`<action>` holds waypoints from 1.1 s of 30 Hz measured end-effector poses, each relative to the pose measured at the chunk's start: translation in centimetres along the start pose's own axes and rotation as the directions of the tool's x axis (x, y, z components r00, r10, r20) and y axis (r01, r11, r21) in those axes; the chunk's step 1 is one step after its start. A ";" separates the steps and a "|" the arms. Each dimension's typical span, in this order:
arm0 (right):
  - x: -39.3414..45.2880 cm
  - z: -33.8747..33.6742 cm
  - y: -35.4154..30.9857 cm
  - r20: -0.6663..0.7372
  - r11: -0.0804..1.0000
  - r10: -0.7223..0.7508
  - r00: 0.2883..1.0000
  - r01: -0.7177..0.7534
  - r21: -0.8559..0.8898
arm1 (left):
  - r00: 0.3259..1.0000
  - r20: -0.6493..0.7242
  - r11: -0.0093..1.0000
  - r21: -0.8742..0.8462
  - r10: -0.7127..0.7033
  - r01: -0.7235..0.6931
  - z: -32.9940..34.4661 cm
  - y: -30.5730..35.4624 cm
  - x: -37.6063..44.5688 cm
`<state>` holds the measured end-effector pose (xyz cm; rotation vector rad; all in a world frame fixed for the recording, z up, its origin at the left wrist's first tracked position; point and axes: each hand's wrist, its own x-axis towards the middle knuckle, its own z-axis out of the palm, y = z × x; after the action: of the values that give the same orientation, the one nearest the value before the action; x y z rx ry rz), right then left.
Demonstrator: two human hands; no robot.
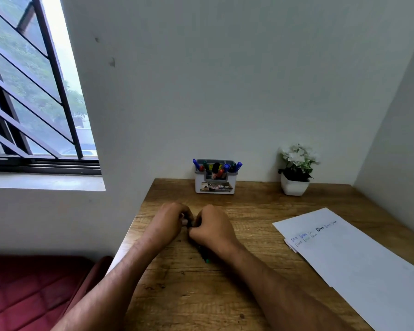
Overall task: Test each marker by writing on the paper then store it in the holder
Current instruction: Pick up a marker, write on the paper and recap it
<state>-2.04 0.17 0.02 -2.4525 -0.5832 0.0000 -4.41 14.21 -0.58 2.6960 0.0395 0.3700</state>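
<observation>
My left hand and my right hand meet over the wooden desk, both closed on one dark marker with a green end that pokes out below my right wrist. The marker's front part is hidden between the fingers. A white holder with several blue, red, green and black markers stands at the back of the desk against the wall. White paper with short lines of writing lies to the right of my hands.
A small white pot with white flowers stands at the back right. A red cushioned seat is left of the desk, under a barred window. Walls close the desk at the back and right.
</observation>
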 end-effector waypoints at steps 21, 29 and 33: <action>-0.2 -4.0 4.4 0.039 0.999 0.021 0.999 -0.022 0.044 | 0.984 0.066 0.981 -0.115 0.163 -0.155 1.4 3.8 1.4; -0.5 -4.4 6.0 0.001 0.996 0.085 0.996 -0.085 0.001 | 0.984 0.083 0.983 -0.108 0.160 -0.151 2.5 4.5 1.9; -0.6 -5.4 7.0 0.018 0.990 0.140 0.990 -0.140 -0.036 | 0.983 0.053 0.982 -0.079 0.176 -0.172 2.7 4.4 2.3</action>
<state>1.00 -8.21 0.38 -2.5245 -0.4220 0.0727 -1.60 9.32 -0.60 2.6420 -0.2245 0.3359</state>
